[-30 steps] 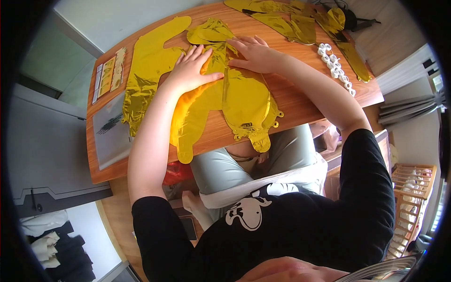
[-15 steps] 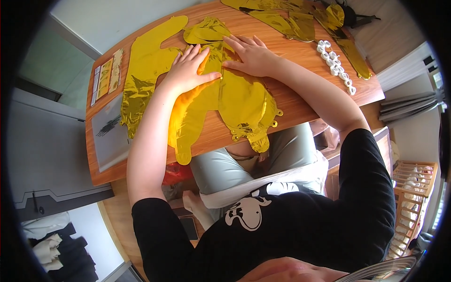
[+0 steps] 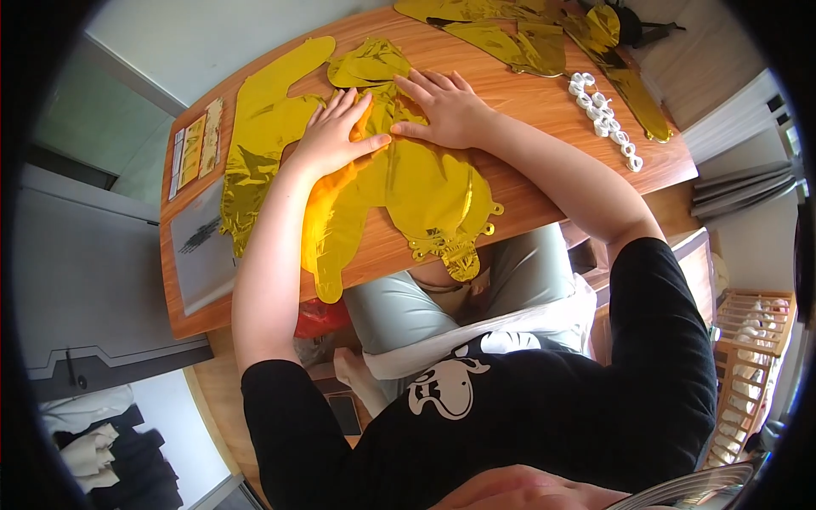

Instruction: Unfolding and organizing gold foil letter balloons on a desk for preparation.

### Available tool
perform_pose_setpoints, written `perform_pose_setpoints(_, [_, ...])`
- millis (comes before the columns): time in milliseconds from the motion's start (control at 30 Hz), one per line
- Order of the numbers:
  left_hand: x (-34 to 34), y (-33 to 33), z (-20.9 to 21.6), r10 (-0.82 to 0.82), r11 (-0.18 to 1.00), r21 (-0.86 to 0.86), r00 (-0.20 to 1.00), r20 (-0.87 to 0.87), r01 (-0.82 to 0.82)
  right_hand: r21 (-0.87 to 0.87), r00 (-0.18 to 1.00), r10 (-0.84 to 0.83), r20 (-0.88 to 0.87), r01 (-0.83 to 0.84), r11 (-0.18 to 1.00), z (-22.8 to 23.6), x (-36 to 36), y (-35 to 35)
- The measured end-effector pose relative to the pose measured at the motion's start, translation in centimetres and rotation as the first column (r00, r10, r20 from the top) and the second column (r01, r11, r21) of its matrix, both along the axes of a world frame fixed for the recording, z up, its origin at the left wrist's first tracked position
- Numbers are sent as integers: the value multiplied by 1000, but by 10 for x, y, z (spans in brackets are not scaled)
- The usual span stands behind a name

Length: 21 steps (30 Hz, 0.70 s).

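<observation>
A flat gold foil balloon (image 3: pixel 438 191) lies wrinkled on the wooden table in front of me, its lower tabs over the near edge. My left hand (image 3: pixel 334 134) rests palm down on its left part, fingers spread. On the upper right part my right hand (image 3: pixel 446 110) also lies flat, with fingers apart and its thumb close to the left thumb. Neither hand grips anything. Just left of them is another gold foil balloon (image 3: pixel 270 106), flat and creased. What lies beneath my palms is hidden.
More gold foil balloons (image 3: pixel 501 34) spread along the far right of the wooden table (image 3: pixel 510 89). Beside them sits a chain of small white rolls (image 3: pixel 602 115). A clear plastic sheet or bag (image 3: pixel 202 255) and a printed card (image 3: pixel 197 146) lie at the left edge.
The middle foil has shifted slightly left and toward me, with more wrinkles between my hands. My right hand has moved a little left, and both hands stay flat.
</observation>
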<state>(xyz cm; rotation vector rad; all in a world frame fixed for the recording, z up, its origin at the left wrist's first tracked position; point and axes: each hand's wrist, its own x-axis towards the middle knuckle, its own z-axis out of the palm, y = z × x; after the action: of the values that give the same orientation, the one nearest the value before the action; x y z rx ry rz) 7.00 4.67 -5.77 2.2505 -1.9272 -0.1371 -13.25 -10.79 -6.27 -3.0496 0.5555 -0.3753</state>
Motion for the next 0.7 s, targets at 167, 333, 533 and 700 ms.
perform_pose_setpoints(167, [7, 7, 7, -68, 985, -168, 790, -609, -46, 30, 1000, -1, 10, 0, 1000, 1, -1, 3])
perform_pose_setpoints(333, [6, 8, 32, -137, 846, -528, 926, -351, -76, 49, 1000, 15, 12, -16, 999, 4, -2, 3])
perform_pose_setpoints(533, [-11, -21, 87, -162, 983, -158, 843, -513, 93, 63, 1000, -3, 10, 3, 998, 1, -8, -3])
perform_pose_setpoints(700, [25, -98, 62, -116, 981, -162, 990, -76, 102, 83, 1000, 16, -6, -15, 996, 6, -3, 2])
